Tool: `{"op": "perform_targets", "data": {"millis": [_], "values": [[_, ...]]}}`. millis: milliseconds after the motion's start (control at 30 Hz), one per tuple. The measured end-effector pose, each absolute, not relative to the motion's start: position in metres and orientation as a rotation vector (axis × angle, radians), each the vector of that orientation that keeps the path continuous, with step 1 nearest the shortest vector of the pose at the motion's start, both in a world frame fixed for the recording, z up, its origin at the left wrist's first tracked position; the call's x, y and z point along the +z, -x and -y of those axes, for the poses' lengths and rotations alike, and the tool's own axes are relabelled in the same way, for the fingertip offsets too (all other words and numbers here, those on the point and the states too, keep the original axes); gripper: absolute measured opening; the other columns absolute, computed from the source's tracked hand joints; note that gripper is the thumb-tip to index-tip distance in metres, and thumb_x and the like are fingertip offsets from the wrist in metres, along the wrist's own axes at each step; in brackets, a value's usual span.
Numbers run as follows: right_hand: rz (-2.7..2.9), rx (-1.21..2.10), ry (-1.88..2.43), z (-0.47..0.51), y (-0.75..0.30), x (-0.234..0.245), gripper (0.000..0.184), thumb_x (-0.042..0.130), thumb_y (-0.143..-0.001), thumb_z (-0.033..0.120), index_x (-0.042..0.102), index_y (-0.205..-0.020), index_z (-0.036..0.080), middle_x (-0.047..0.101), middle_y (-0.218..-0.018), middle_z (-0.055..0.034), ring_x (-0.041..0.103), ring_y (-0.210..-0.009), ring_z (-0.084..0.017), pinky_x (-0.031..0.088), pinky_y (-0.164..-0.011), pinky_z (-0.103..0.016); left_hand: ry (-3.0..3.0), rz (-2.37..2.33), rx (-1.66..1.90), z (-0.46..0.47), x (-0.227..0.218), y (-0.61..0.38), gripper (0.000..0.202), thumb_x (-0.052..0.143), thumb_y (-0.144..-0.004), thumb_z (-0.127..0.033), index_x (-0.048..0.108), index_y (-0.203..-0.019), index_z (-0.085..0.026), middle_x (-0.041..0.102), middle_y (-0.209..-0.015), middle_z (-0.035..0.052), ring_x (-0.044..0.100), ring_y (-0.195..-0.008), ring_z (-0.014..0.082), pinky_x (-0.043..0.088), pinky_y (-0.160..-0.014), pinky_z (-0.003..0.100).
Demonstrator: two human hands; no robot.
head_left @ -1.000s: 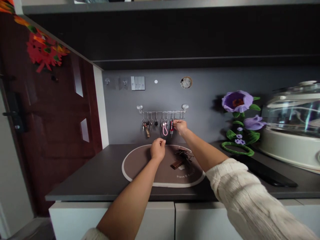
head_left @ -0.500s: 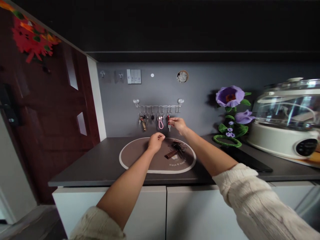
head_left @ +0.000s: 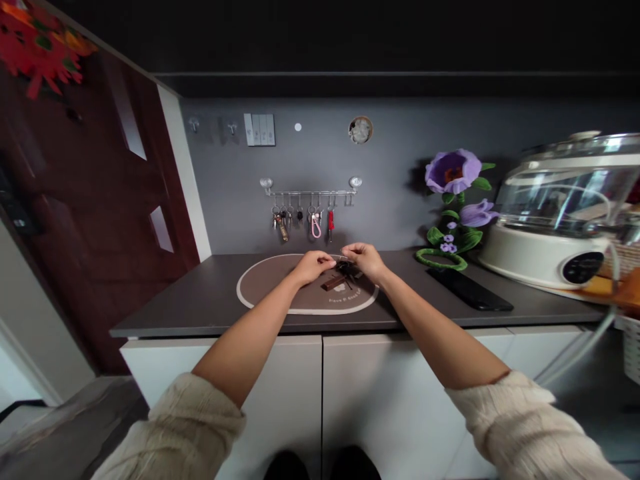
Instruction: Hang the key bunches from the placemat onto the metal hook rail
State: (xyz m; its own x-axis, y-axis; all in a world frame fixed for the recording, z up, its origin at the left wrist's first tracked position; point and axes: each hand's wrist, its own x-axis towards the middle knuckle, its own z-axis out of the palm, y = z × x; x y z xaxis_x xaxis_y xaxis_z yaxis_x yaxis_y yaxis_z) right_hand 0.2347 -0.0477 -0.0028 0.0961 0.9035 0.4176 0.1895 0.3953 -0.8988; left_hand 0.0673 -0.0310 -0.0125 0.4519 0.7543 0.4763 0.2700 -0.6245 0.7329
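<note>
So, hands: the left hand curls just beside the key bunch, and the right hand curls at its far side; I cannot tell whether either grips it.
Keys: the key bunch lies on the mat, by a brown fob, mid-bench near the back edge.
Wall: a rail carries hanging keys.
Change: the right hand has dropped from the rail.

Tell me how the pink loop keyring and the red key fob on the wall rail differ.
The pink loop keyring is a rounded, open strap, while the red key fob is a slim, straight bar. The pink keyring is wider than the red fob and hangs to its left. Both hang from the steel hook rail.
</note>
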Motion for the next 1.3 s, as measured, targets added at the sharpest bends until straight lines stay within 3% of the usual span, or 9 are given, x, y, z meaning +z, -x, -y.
{"op": "perform_targets", "data": {"millis": [167,433,600,1033,1300], "values": [[1.426,0.636,1.126,0.047,-0.242,-0.012,0.008,0.062,-0.059,0.021,0.062,-0.064,0.015,0.061,-0.06,0.001,0.049,-0.053,-0.007,0.039,-0.057,-0.02,-2.143,-0.812,0.863,0.042,-0.011,-0.065,0.039,0.056,-0.061,-0.047,0.064,-0.071,-0.011,0.06,-0.062,0.0031,0.049,-0.055,0.0097,0.037,-0.054,0.022],[1.463,0.569,1.182,0.041,-0.243,-0.018,0.007,0.061,-0.06,0.021,0.062,-0.064,0.016,0.06,-0.061,0.0012,0.048,-0.054,-0.008,0.038,-0.056,-0.02,-2.192,-0.741,0.654,0.046,-0.011,-0.063,0.027,0.059,-0.06,-0.038,0.064,-0.067,-0.012,0.056,-0.052,0.0004,0.044,-0.046,0.0073,0.032,-0.047,0.02],[1.472,0.56,1.158,0.04,-0.243,-0.018,0.008,0.059,-0.061,0.022,0.062,-0.065,0.015,0.06,-0.062,0.0006,0.048,-0.055,-0.008,0.038,-0.056,-0.019,-2.212,-0.837,0.719,0.04,-0.013,-0.061,0.028,0.054,-0.063,-0.038,0.065,-0.068,-0.013,0.056,-0.053,-0.001,0.041,-0.046,0.0068,0.029,-0.046,0.02],[1.565,0.493,1.205,0.04,-0.243,-0.02,0.015,0.056,-0.063,0.028,0.062,-0.069,0.015,0.061,-0.065,-0.0014,0.051,-0.057,-0.01,0.04,-0.059,-0.024,-1.596,-0.724,1.06,0.016,-0.02,-0.063,0.024,0.06,-0.063,-0.032,0.059,-0.074,-0.011,0.054,-0.055,-0.0008,0.044,-0.047,0.0066,0.031,-0.05,0.02],[1.626,0.519,1.158,0.039,-0.241,-0.02,0.018,0.056,-0.063,0.032,0.061,-0.068,0.015,0.06,-0.063,-0.001,0.049,-0.054,-0.009,0.04,-0.056,-0.023,-1.358,-0.591,1.175,0.017,-0.015,-0.065,0.013,0.057,-0.069,-0.023,0.056,-0.077,-0.012,0.059,-0.07,0.003,0.055,-0.064,0.0091,0.04,-0.069,0.025]]}}
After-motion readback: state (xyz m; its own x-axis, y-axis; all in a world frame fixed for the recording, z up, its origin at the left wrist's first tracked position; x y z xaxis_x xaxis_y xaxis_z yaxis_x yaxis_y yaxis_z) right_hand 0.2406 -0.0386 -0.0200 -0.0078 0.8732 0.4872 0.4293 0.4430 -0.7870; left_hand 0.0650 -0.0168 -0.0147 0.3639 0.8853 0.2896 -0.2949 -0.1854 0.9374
